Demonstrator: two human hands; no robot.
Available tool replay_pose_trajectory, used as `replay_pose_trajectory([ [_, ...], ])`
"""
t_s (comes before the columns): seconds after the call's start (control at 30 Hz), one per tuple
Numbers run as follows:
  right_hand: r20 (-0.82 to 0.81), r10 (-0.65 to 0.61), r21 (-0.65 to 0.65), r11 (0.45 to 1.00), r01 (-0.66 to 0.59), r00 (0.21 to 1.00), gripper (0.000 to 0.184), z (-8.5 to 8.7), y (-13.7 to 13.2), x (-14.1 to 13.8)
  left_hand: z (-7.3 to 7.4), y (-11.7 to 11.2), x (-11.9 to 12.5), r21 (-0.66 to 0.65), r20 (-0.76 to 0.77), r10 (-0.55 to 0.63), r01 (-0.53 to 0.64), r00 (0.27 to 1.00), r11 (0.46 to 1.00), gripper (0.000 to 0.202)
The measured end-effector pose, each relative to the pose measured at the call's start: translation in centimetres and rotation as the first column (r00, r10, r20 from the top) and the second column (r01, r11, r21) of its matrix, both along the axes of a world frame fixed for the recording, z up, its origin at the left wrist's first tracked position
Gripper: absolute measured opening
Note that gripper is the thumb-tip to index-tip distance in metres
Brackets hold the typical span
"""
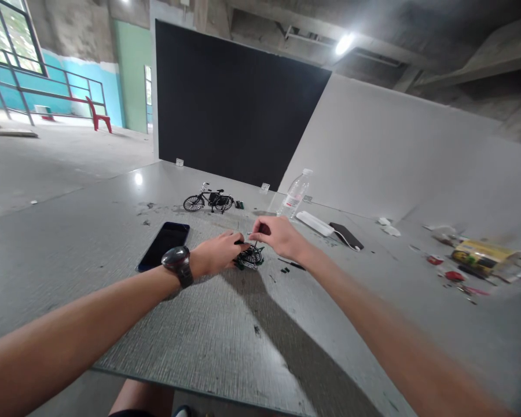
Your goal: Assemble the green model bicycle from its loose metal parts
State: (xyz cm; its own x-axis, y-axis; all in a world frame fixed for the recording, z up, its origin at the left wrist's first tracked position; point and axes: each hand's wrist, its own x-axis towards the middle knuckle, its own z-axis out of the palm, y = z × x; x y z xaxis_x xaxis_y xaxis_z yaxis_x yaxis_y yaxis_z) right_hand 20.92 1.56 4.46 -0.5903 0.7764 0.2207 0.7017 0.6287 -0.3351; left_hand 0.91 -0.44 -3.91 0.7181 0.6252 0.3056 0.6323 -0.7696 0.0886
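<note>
A small, partly built model bicycle [249,256] lies on the grey table [226,341] between my hands. My left hand [219,252], with a black watch on the wrist, is closed on its left side. My right hand [278,236] is pinched just above it around a thin tool or part that I cannot make out. A finished black model bicycle [208,200] stands upright farther back. Small dark parts [285,270] and a thin black tool [292,264] lie right of the model.
A dark phone [164,245] lies left of my left hand. Behind are a plastic water bottle [295,194], a white block [315,223] and a black case [346,236]. Packets and red bits [477,260] clutter the right. A black panel [230,104] stands behind the table.
</note>
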Motion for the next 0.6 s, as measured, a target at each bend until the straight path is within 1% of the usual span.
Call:
replay_pose_trajectory([
  [0.1, -0.047, 0.041, -0.074, 0.996, -0.044, 0.998, 0.023, -0.4, -0.5, 0.7, 0.1, -0.2, 0.0, 0.019, -0.014, 0.020, -0.019, 1.000, 1.000, 0.050],
  [0.17, -0.104, 0.053, -0.088, 0.994, -0.062, 0.993, 0.022, -0.9, -0.6, 1.0, 0.1, -0.3, 0.0, 0.019, -0.007, 0.019, -0.019, 1.000, 1.000, 0.049],
  [0.2, -0.142, 0.041, -0.065, 0.997, -0.050, 0.989, 0.021, -1.2, -0.6, 1.0, 0.2, -0.3, 0.0, 0.016, -0.004, 0.018, -0.018, 1.000, 1.000, 0.049],
  [0.3, -0.240, -0.035, 0.072, 0.996, 0.054, 0.970, 0.022, -2.7, -0.1, 1.2, 0.2, -0.5, 0.1, 0.003, -0.007, 0.010, -0.010, 1.000, 1.000, 0.049],
  [0.33, -0.256, -0.042, 0.110, 0.991, 0.072, 0.966, 0.021, -3.2, 0.1, 1.2, 0.3, -0.5, 0.1, 0.001, -0.007, 0.006, -0.006, 1.000, 1.000, 0.048],
  [0.4, -0.254, -0.005, 0.153, 0.987, 0.046, 0.967, 0.023, -4.1, 0.3, 1.5, 0.3, -0.5, 0.1, -0.002, -0.004, 0.004, -0.004, 1.000, 1.000, 0.047],
  [0.43, -0.256, 0.023, 0.153, 0.988, 0.017, 0.967, 0.025, -4.5, 0.4, 1.7, 0.3, -0.5, 0.1, -0.004, -0.001, 0.004, -0.004, 1.000, 1.000, 0.047],
  [0.5, -0.293, 0.062, 0.114, 0.993, -0.029, 0.954, 0.027, -4.9, 0.3, 2.1, 0.4, -0.6, 0.2, -0.010, 0.000, 0.004, -0.004, 1.000, 1.000, 0.047],
  [0.6, -0.388, 0.032, 0.047, 0.999, -0.015, 0.921, 0.038, -5.0, 0.0, 2.4, 0.6, -0.8, 0.3, -0.025, -0.003, 0.014, -0.014, 1.000, 1.000, 0.048],
])
